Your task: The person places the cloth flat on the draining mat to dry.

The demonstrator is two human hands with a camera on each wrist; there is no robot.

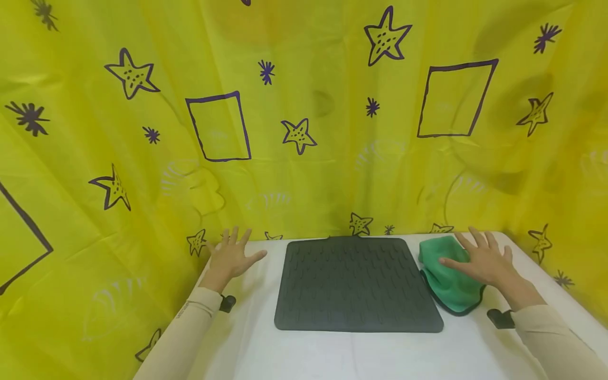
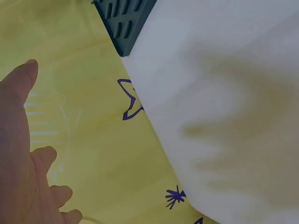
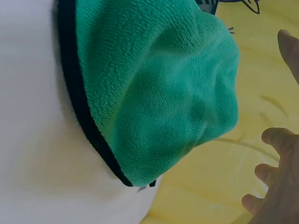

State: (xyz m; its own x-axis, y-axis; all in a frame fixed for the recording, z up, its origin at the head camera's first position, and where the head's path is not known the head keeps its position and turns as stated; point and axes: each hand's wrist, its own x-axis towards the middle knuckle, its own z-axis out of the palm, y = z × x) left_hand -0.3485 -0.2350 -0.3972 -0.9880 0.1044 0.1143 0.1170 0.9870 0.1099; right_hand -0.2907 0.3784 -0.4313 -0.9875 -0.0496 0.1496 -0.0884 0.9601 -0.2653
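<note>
With our left hand and right hand empty, fingers spread, we seem poised before gripping, and taking the green fleecy cloth beside the dark-grey ridged rectangular mat on the white surface would likely call for curling the right fingers.

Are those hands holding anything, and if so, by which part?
Nothing is held: the left hand and right hand are spread, and the green cloth lies ungripped near the right one.
</note>
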